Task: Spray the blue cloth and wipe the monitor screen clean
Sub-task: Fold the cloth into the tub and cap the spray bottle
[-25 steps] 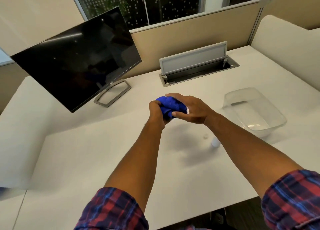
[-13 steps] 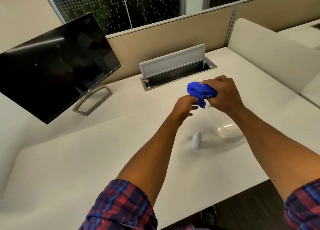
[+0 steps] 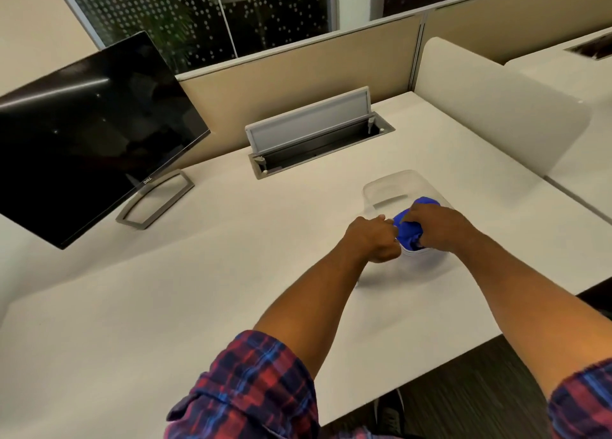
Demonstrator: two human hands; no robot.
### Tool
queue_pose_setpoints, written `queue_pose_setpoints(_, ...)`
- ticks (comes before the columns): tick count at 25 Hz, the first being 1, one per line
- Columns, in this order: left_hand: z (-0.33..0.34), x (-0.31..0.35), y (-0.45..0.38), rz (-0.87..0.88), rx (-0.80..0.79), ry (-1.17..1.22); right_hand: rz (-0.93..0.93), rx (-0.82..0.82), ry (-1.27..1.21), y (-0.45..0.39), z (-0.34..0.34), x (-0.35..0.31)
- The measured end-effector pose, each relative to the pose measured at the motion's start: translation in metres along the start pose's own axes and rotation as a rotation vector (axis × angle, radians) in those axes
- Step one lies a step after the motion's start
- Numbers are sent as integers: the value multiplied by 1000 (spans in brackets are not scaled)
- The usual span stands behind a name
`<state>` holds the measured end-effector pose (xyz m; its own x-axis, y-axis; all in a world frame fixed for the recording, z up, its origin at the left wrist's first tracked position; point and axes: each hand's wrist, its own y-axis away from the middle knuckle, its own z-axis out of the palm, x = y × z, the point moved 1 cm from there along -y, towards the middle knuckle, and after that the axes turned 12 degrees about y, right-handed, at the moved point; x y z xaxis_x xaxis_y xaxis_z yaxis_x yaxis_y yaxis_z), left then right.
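right hand (image 3: 437,226) grips bunched blue cloth (image 3: 409,228) over clear tub (image 3: 390,187).

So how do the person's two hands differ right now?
The right hand grips the bunched blue cloth over the clear tub; the left hand is curled beside it, pinching the cloth's edge at most. The right reaches farther over the tub. Both come from rolled plaid sleeves.

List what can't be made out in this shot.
Head view only:
- Spray bottle: not visible, perhaps behind the left hand.
- Blue cloth: mostly covered by the right hand.
- Clear container: near side hidden by both hands, blurred.
- Monitor: left part cut by the frame edge; smudges unreadable.
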<state>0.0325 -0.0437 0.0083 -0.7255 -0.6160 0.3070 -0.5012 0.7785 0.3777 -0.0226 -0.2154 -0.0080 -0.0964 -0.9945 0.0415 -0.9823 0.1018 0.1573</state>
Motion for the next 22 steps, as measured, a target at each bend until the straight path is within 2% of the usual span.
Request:
queue_pose_setpoints(3, 0, 1, -4, -37, -60, 72, 3, -256, 85, -4, -20, 0)
queue_pose_setpoints(6, -1, 1, -5, -63, -92, 143, 44, -357, 274, -9, -38, 2)
queue_pose_setpoints(9, -5, -1, -3, -73, -81, 238, 48, -407, 353, -6, -36, -4)
queue_pose_setpoints(11, -9, -8, 3, -68, 17, 346, 69, -266, 340, -2, -35, -7)
queue_pose_setpoints(12, -11, -14, 8, -64, 100, 415, 91, -118, 303, -1, -34, -9)
queue_pose_setpoints(14, -14, -33, 22, -64, 313, 559, 103, 272, 78, 0, -30, -17)
queue_pose_setpoints(16, -13, -58, 38, -110, 515, 711, 1, 537, -192, 3, -26, -32)
queue_pose_setpoints(18, -6, -81, 57, -213, 623, 806, -142, 564, -348, 5, -21, -51)
queue_pose_setpoints(22, 27, -110, 92, -340, 587, 870, -251, 255, -620, 10, -6, -79)
